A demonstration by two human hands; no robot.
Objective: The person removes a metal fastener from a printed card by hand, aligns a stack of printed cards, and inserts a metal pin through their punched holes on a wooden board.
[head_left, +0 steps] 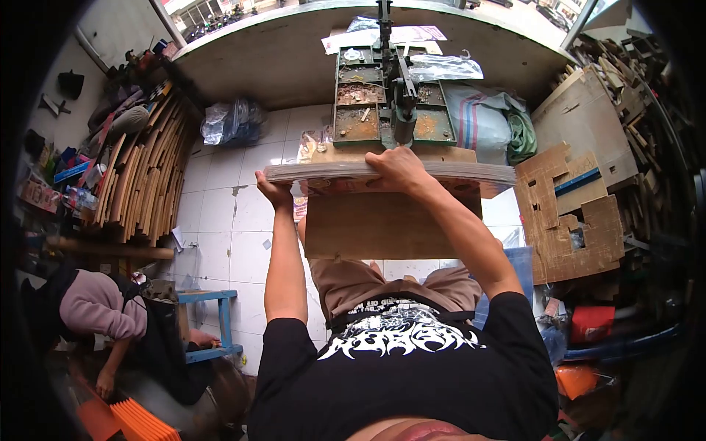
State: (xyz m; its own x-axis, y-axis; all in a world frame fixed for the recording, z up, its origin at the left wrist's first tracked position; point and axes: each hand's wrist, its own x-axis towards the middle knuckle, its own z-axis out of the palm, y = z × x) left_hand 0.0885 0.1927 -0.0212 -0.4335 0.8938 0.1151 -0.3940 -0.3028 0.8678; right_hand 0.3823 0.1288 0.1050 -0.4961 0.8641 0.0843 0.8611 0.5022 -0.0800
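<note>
A thick stack of thin printed sheets (338, 175) stands on edge across the front of a brown wooden board (382, 224). My left hand (273, 191) is closed round its left end. Over the stack's upper edge, near the middle, my right hand (401, 167) grips it, with some fingers hidden. Just beyond my right hand rises a dark green metal press (401, 117). Around the press, a green tray (358, 132) is split into compartments holding small bits and coppery pieces.
A person (103, 305) bends at lower left beside orange sheets (140, 419) and a blue stool frame (228, 316). Wooden boards (147, 165) lean at left. Cut-out brown boards (566, 213) and a striped white sack (474, 121) are at right.
</note>
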